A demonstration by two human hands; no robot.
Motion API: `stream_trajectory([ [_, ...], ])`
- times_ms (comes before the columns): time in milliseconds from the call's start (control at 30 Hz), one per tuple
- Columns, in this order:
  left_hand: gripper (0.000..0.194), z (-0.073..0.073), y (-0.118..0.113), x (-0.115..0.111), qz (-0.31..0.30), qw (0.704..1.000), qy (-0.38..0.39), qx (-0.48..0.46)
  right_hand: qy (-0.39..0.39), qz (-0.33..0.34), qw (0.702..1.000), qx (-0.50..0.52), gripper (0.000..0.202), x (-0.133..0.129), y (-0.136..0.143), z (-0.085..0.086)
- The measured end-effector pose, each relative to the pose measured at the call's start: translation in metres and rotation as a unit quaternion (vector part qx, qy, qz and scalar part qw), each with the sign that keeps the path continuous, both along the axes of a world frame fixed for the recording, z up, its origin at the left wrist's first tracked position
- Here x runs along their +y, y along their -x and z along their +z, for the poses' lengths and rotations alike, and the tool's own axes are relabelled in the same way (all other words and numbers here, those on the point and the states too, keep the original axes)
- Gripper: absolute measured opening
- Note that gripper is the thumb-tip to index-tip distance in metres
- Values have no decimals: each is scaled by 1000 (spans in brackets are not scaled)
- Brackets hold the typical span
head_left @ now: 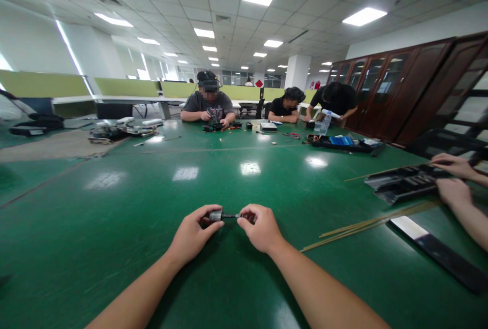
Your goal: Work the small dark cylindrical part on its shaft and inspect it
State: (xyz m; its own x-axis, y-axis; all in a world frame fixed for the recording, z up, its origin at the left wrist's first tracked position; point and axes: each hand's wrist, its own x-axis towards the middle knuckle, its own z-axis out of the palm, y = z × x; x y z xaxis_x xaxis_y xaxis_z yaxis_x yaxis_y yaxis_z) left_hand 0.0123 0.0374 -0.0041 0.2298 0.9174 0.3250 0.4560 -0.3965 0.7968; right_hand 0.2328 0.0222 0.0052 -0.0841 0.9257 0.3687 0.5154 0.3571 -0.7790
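Centrally placed: one slim metal part [231, 215], comprising a silver cylinder at one end and a dark, thin shaft, lying roughly level between two bare hands, near side of the tabletop [152, 186]; whether it touches the surface cannot be told.

Left hand [196, 235]: thumb and fingers pinching the silver cylinder. Right hand [263, 227]: fingers curled, thumb and forefinger pinching the shaft's opposite end, its tip partly hidden.

To the right of the hands, apart from them: several thin yellowish rods [366, 225], laid slantwise; just beside these, one long flat bar [442, 255], black, with a whitish section at one end.

Beyond the rods: one black channelled housing [400, 181], a co-worker's two hands [453, 189] at its right end.

Far side, right: one black tray [324, 144] with blue items [342, 140]; one clear bottle [323, 124] near it.

Far side, centre: one seated person in a grey shirt [208, 107], hands at dark parts.

Far side, left: one heap of assorted hardware [114, 131], details too small to tell.
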Motion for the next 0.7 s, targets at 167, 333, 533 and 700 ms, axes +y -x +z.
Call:
stream_trajectory([
  [167, 36, 0, 0, 0, 2, 1000, 1, 1, -4, -2, 1000, -1, 7, 1, 0, -1],
  [333, 36, 0, 1, 1, 3, 1000, 0, -2, -1, -6, 1000, -3, 7, 2, 0, -4],
  [533, 34, 0, 2, 1, 3, 1000, 3, 0, -1, -6, 1000, -2, 7, 2, 0, -3],
  [700, 33, 1, 0, 1, 3, 1000, 3, 1, -7, -3, 1000, -1, 6, 2, -1, -3],
])
